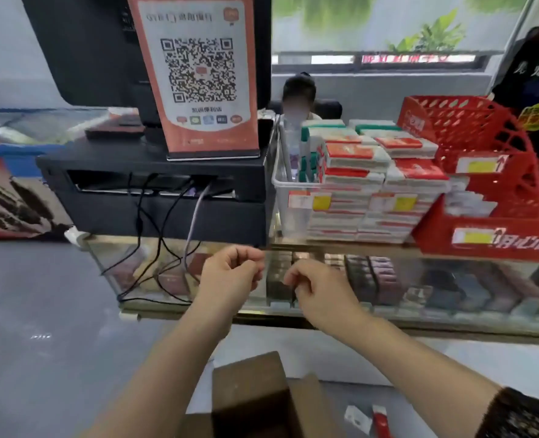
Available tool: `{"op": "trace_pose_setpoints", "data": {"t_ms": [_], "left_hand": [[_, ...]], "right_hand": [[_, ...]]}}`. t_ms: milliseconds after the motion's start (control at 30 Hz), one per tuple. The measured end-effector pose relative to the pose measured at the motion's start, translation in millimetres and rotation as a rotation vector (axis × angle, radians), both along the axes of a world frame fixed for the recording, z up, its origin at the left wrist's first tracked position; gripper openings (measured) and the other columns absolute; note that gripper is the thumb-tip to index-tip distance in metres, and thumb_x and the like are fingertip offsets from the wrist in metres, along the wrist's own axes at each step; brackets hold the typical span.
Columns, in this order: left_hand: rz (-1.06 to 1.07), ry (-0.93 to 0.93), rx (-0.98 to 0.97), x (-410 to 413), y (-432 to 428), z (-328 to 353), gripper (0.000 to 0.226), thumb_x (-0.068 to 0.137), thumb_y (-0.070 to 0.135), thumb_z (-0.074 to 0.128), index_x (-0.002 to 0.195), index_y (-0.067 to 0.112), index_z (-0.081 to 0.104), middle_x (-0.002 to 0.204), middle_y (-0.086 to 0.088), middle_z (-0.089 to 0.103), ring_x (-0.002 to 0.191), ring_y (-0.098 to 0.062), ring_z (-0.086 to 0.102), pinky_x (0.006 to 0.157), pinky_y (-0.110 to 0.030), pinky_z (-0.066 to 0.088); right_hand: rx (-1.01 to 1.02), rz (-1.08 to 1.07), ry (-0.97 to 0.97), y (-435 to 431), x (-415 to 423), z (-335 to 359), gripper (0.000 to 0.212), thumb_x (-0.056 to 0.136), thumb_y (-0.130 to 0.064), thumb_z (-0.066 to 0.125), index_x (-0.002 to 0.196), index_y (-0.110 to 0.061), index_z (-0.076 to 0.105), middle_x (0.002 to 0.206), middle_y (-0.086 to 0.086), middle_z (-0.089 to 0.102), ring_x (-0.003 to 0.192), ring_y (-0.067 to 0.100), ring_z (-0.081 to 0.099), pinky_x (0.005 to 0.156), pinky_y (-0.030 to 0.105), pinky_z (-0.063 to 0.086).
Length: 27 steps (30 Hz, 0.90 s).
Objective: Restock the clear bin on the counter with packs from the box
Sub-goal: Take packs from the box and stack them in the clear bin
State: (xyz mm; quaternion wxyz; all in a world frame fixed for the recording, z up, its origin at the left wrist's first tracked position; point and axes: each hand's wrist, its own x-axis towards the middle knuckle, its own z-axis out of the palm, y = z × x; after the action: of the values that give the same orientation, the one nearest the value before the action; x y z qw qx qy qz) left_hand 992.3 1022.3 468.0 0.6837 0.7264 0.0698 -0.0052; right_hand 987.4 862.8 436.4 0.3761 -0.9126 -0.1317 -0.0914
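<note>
Counter [435,279]: one glass case across the middle of the frame; the goods inside are blurred by reflections.
Terminal [154,191]: one black unit on the counter, left of centre; its screen is cut off by the upper edge.
Rack [483,172]: one red tiered basket at the right, just beside the bin and cut off by the right edge; it has two yellow tags.
Sign [198,74]: one orange QR placard standing on the terminal, with its top cut off.
Bin [285,216]: one clear bin on the counter, right of centre, between terminal and rack; it has two red-and-yellow tags on its front wall.
Box [255,396]: one brown cardboard box at bottom centre, below the counter, with flaps up; the inside is dark and the lower edge cuts it off.
Left hand [230,273]: at centre frame, before the counter's edge; fingers are curled to the thumb, with nothing seen in them.
Right hand [318,286]: near the left hand but apart from it; fingers are curled the same way and hold nothing visible.
Packs [356,159]: white with red tops, lying flat in two front columns heaped above the bin's rim, with green-edged ones behind; the count cannot be told.
Cables [167,235]: about four, hanging from the terminal over the glass.
Scraps [382,422]: two at lower right, one red and one white; too blurred to identify.
</note>
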Motion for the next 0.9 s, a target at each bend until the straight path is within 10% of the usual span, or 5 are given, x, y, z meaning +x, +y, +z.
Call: {"op": "trace_pose_setpoints", "data": {"t_ms": [233,433,667,900], "left_hand": [[0.048,0.167,0.114,-11.5,-5.5,-131.6,0.017,0.089,0.003,0.057,0.078,0.014,0.063,0.071,-0.004,0.061,0.067,-0.016,0.057,0.068,-0.032,0.050],[0.080,0.295,0.191,-19.9,-9.8,-260.3,0.012,0.090,0.013,0.057,0.089,0.023,0.063,0.091,-0.004,0.066,0.086,-0.019,0.064,0.081,-0.033,0.056],[0.038,0.579,0.252,-24.6,-4.6,-450.1,0.015,0.093,0.018,0.053,0.080,0.020,0.060,0.074,0.000,0.060,0.068,-0.015,0.056,0.063,-0.029,0.049],[-0.242,0.809,0.584,-27.2,-11.9,-636.3,0.024,0.096,0.012,0.046,0.113,0.007,0.061,0.110,-0.013,0.066,0.090,-0.024,0.065,0.081,-0.030,0.056]], "right_hand": [[0.041,-0.074,0.364,15.0,-19.8,-133.0,0.038,0.093,-0.010,0.048,0.130,-0.022,0.046,0.115,-0.006,0.050,0.091,0.014,0.053,0.081,0.027,0.045],[0.178,-0.166,0.485,33.7,-29.5,-248.8,0.039,0.095,-0.019,0.053,0.128,-0.033,0.039,0.112,-0.011,0.055,0.093,0.013,0.062,0.073,0.026,0.054],[0.231,-0.247,0.713,34.6,-43.9,-401.5,0.025,0.098,-0.017,0.045,0.120,-0.028,0.049,0.097,-0.005,0.061,0.085,0.010,0.061,0.075,0.035,0.057],[0.142,-0.305,0.853,32.2,-40.8,-538.4,0.023,0.096,-0.019,0.044,0.113,-0.032,0.053,0.106,-0.005,0.061,0.096,0.016,0.063,0.080,0.043,0.056]]}}
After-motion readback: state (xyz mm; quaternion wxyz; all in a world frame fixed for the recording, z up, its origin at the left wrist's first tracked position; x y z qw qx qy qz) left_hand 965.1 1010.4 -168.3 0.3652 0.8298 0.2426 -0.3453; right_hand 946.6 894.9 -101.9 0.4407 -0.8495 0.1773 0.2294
